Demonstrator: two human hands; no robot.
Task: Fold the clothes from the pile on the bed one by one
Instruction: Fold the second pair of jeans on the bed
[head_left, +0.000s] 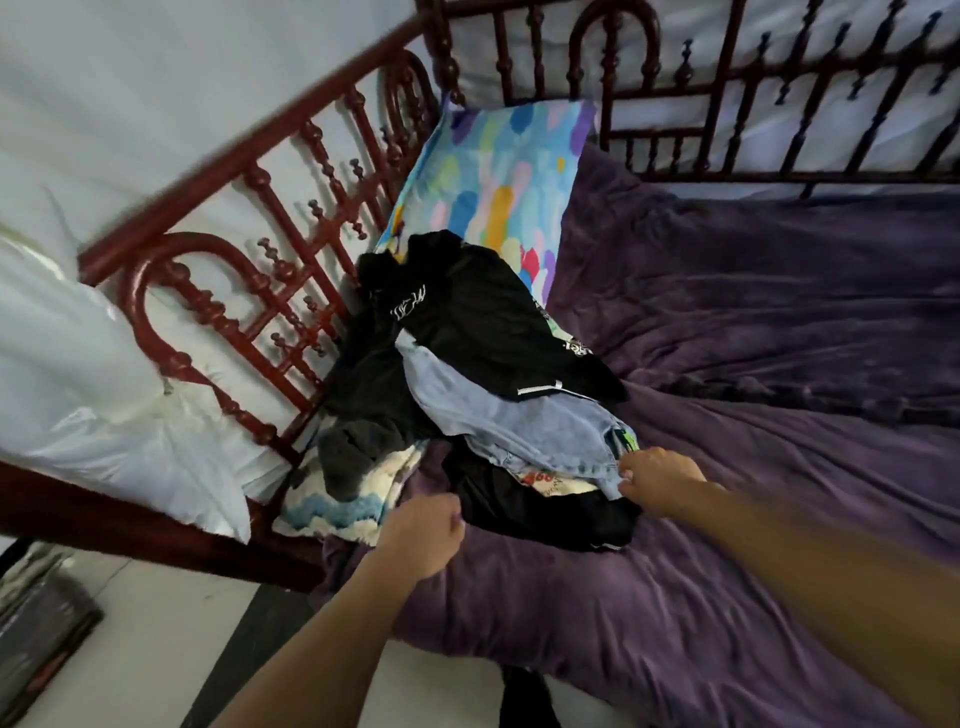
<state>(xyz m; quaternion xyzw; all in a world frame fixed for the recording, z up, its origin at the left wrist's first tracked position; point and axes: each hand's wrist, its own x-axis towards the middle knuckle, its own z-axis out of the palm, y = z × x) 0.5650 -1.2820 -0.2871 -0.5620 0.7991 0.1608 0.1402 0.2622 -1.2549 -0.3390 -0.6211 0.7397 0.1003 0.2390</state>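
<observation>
Head view: right hand pinches jeans in the pile; left hand curled, empty.

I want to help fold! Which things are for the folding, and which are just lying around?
For the folding: pale blue denim garment, pinched by the right hand; black printed top; dark grey garment; left hand, close beside them.
Just lying around: colourful pillow; purple bedcover; red bed frame.
</observation>
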